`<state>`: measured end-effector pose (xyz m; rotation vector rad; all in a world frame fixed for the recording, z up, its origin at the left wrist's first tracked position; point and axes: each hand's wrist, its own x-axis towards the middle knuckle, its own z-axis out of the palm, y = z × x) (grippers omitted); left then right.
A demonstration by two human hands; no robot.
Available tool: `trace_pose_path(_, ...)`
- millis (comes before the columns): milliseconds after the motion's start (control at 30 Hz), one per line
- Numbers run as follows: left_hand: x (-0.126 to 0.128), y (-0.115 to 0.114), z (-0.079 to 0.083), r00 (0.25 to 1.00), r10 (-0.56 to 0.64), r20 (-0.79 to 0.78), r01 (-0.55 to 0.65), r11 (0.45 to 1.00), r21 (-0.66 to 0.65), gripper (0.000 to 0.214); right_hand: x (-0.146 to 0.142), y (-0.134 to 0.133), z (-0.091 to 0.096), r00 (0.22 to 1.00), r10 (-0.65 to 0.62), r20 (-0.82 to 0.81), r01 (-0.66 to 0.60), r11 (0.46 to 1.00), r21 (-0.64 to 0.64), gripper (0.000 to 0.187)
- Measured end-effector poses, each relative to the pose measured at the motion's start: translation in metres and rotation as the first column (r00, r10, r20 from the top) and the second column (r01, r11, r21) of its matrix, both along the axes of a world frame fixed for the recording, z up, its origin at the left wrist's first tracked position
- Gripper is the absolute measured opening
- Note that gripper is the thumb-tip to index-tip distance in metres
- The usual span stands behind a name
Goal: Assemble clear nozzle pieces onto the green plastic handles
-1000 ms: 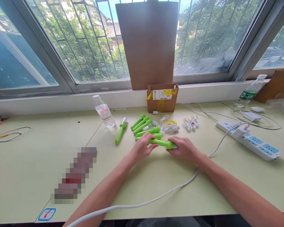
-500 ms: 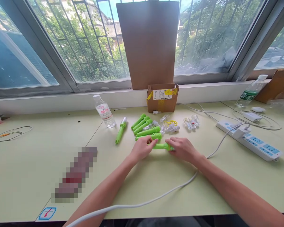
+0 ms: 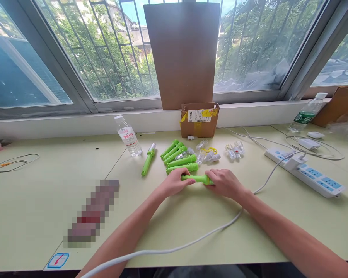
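A bright green plastic tube-shaped handle [image 3: 199, 179] lies level between my two hands, low over the table. My left hand [image 3: 176, 181] is closed round its left end. At the collar on its right end, my right hand [image 3: 222, 181] grips it; a clear piece shows partly under those fingers. Just beyond my hands lie several similar green handles [image 3: 182, 163]. One green handle with a clear tip [image 3: 148, 160] lies apart to the left. Clear plastic caps [image 3: 202, 144], yellow rings [image 3: 211, 150] and whitish cone-shaped pieces [image 3: 214, 158] are grouped behind my right hand.
A small cardboard box [image 3: 199, 123] stands against the sill. Water bottles stand at left [image 3: 128, 137] and right [image 3: 306, 114]. A white power strip [image 3: 307, 172] lies at right. A white cable [image 3: 174, 251] crosses in front of my forearms. More clear pieces [image 3: 234, 150] lie right of centre.
My left hand has shifted its fingers on the green handle, the thumb now lower and more of the left end showing. My right hand stays at the collar.
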<state>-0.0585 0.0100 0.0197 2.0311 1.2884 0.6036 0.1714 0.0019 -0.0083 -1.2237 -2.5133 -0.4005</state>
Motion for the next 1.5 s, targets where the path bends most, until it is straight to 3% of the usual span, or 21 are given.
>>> trace_pose_path(100, 0.003, -0.001, -0.007, 0.999, -0.025, -0.042, 0.034, 0.974, 0.225, 0.024, 0.001, -0.001, 0.000, 0.998, -0.037, -0.056, 0.033, 0.997, -0.066, 0.013)
trace_pose_path(200, 0.007, -0.002, -0.012, 0.993, -0.015, -0.117, 0.063, 0.905, 0.420, 0.016, 0.005, 0.000, 0.000, 0.993, -0.053, -0.103, 0.042, 0.994, -0.100, 0.010)
trace_pose_path(300, 0.009, -0.004, -0.011, 0.987, -0.005, -0.162, 0.076, 0.899, 0.432, 0.019, 0.007, 0.002, 0.000, 0.996, -0.052, -0.070, 0.047, 0.996, -0.078, 0.005)
trace_pose_path(367, 0.008, -0.005, -0.006, 0.991, 0.004, -0.131, 0.035, 0.954, 0.298, 0.028, 0.007, 0.003, 0.001, 1.000, -0.025, -0.011, 0.025, 0.999, -0.026, 0.006)
trace_pose_path(433, 0.006, -0.006, 0.001, 0.998, 0.026, -0.049, -0.024, 0.999, 0.044, 0.040, 0.005, 0.002, 0.004, 0.999, 0.006, 0.041, -0.008, 0.998, 0.060, 0.011)
trace_pose_path(467, 0.004, -0.006, 0.006, 1.000, 0.026, -0.003, -0.026, 0.992, -0.125, 0.045, 0.004, 0.002, 0.005, 0.998, 0.016, 0.057, -0.022, 0.994, 0.111, 0.014)
trace_pose_path(533, 0.001, -0.006, 0.014, 0.998, -0.019, 0.066, 0.045, 0.909, -0.415, 0.052, 0.002, 0.000, 0.008, 0.997, 0.031, 0.070, -0.045, 0.977, 0.211, 0.020)
trace_pose_path(600, -0.001, -0.006, 0.020, 0.987, -0.114, 0.112, 0.157, 0.833, -0.531, 0.054, 0.001, -0.002, 0.010, 0.996, 0.050, 0.074, -0.069, 0.957, 0.280, 0.024)
trace_pose_path(633, -0.002, -0.007, 0.022, 0.983, -0.141, 0.118, 0.183, 0.825, -0.535, 0.054, 0.001, -0.002, 0.011, 0.996, 0.058, 0.073, -0.078, 0.952, 0.296, 0.025)
trace_pose_path(800, 0.003, -0.012, 0.021, 0.983, -0.170, 0.071, 0.183, 0.951, -0.249, 0.051, 0.002, -0.003, 0.009, 0.998, 0.065, 0.006, -0.064, 0.968, 0.241, 0.017)
trace_pose_path(900, 0.004, -0.012, 0.013, 0.980, -0.192, -0.052, 0.191, 0.981, -0.031, 0.049, 0.002, -0.002, 0.006, 0.998, 0.038, -0.043, -0.031, 0.989, 0.148, 0.013)
trace_pose_path(967, 0.005, -0.011, 0.006, 0.965, -0.167, -0.201, 0.199, 0.969, 0.148, 0.045, 0.004, -0.001, 0.004, 0.998, 0.010, -0.067, -0.006, 0.998, 0.057, 0.012)
trace_pose_path(1033, 0.007, -0.010, -0.001, 0.933, -0.127, -0.336, 0.236, 0.921, 0.310, 0.040, 0.006, 0.000, 0.004, 0.997, -0.018, -0.075, 0.016, 1.000, -0.027, 0.011)
trace_pose_path(1100, 0.009, -0.009, -0.006, 0.909, -0.112, -0.401, 0.279, 0.879, 0.387, 0.037, 0.008, 0.001, 0.004, 0.997, -0.043, -0.066, 0.038, 0.996, -0.075, 0.010)
trace_pose_path(1167, 0.010, -0.009, -0.007, 0.910, -0.115, -0.399, 0.280, 0.878, 0.387, 0.034, 0.009, 0.002, 0.004, 0.998, -0.049, -0.040, 0.046, 0.997, -0.063, 0.008)
trace_pose_path(1267, 0.007, -0.009, 0.001, 0.951, -0.126, -0.282, 0.192, 0.957, 0.218, 0.034, 0.005, 0.000, 0.006, 1.000, -0.003, 0.027, 0.001, 0.997, 0.081, 0.012)
trace_pose_path(1333, 0.003, -0.009, 0.010, 0.973, -0.163, -0.164, 0.148, 0.984, -0.098, 0.043, 0.000, -0.003, 0.010, 0.997, 0.047, 0.069, -0.060, 0.975, 0.216, 0.018)
trace_pose_path(1367, 0.000, -0.009, 0.015, 0.976, -0.195, -0.100, 0.154, 0.933, -0.324, 0.048, -0.003, -0.005, 0.012, 0.995, 0.069, 0.077, -0.088, 0.955, 0.282, 0.021)
trace_pose_path(1400, -0.002, -0.010, 0.020, 0.970, -0.239, -0.041, 0.184, 0.837, -0.516, 0.053, -0.005, -0.008, 0.014, 0.993, 0.088, 0.084, -0.111, 0.939, 0.326, 0.021)
trace_pose_path(1467, -0.005, -0.011, 0.029, 0.955, -0.290, 0.059, 0.255, 0.708, -0.659, 0.057, -0.007, -0.012, 0.019, 0.990, 0.110, 0.087, -0.135, 0.914, 0.383, 0.022)
trace_pose_path(1500, -0.004, -0.013, 0.031, 0.949, -0.301, 0.091, 0.284, 0.697, -0.659, 0.057, -0.007, -0.012, 0.020, 0.990, 0.113, 0.084, -0.138, 0.908, 0.397, 0.021)
